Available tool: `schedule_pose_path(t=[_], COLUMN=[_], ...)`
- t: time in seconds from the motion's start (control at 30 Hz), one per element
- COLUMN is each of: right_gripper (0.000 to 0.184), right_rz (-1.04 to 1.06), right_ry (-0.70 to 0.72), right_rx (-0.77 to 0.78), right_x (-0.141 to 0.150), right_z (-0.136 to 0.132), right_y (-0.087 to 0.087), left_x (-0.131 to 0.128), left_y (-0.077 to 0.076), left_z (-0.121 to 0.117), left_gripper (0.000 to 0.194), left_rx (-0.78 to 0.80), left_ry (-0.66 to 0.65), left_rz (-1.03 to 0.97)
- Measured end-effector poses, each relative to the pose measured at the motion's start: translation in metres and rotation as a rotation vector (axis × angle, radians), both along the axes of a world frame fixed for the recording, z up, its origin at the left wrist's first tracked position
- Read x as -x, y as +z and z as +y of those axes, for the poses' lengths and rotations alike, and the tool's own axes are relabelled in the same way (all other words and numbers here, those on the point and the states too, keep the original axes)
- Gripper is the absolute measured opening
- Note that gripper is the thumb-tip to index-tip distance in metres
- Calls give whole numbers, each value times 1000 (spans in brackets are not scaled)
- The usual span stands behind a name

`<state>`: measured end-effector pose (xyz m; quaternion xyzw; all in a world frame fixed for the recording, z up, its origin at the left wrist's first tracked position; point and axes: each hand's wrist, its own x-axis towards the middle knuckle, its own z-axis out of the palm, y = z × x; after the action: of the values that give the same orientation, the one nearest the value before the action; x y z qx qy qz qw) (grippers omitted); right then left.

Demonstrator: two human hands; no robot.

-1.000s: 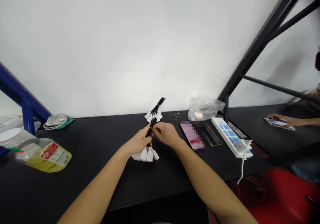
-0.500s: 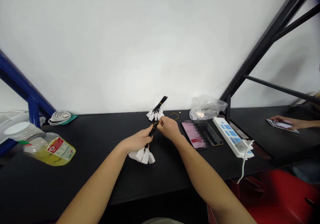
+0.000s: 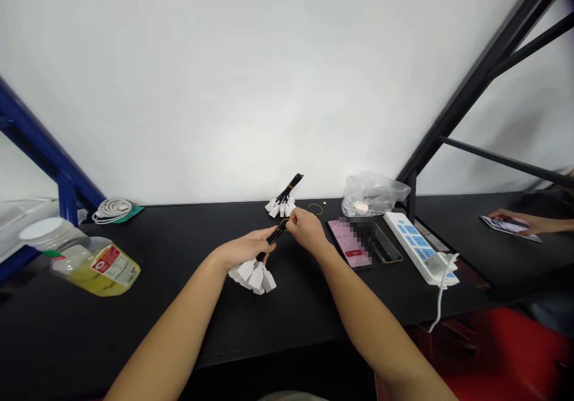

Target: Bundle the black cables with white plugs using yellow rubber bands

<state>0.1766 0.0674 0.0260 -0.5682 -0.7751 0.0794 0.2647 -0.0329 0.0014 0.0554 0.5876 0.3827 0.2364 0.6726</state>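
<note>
Black cable bundle (image 3: 274,238) lies gripped in the closed left hand (image 3: 244,251), white tags (image 3: 254,276) hanging nearer; the right hand (image 3: 306,230) pinches it farther along.

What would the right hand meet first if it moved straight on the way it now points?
Most likely the white tags on the black cord bundle, just beyond the right hand; depth is unclear, so it may already touch them.

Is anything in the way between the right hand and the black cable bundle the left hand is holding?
Nothing visible stands in the way. The right hand is right at the black cable bundle, its fingers against the cables just beyond the left hand, with no object between them.
</note>
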Motion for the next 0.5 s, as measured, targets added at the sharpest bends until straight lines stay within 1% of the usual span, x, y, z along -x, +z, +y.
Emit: schedule_pose_path(t=[0.1, 0.13, 0.17, 0.23, 0.3, 0.33, 0.43, 0.5], right_gripper=[9, 9, 9, 10, 11, 11, 11, 9], right_rz=[25, 38, 48, 39, 0, -19, -19, 13], right_ry=[-133, -150, -124, 5, 130, 171, 246, 277], right_rx=[28, 49, 75, 130, 159, 165, 200, 226], right_x=[-13, -17, -19, -20, -17, -15, -13, -14], right_z=[5, 5, 4, 1, -3, -5, -6, -5], right_y=[2, 2, 2, -1, -5, -6, -10, -11], left_x=[5, 7, 9, 11, 12, 12, 9, 7], left_y=[5, 5, 5, 1, -6, -10, -21, -27], left_z=[-4, -4, -4, 1, 9, 13, 25, 30], left_gripper=[69, 68, 67, 63, 58, 54, 41, 34], left_rx=[29, 27, 16, -23, -73, -99, -178, -258], left_ry=[-28, -14, 18, 114, 234, 300, 512, 649], left_rz=[-41, -45, -45, -48, -72, -86, -99, -89])
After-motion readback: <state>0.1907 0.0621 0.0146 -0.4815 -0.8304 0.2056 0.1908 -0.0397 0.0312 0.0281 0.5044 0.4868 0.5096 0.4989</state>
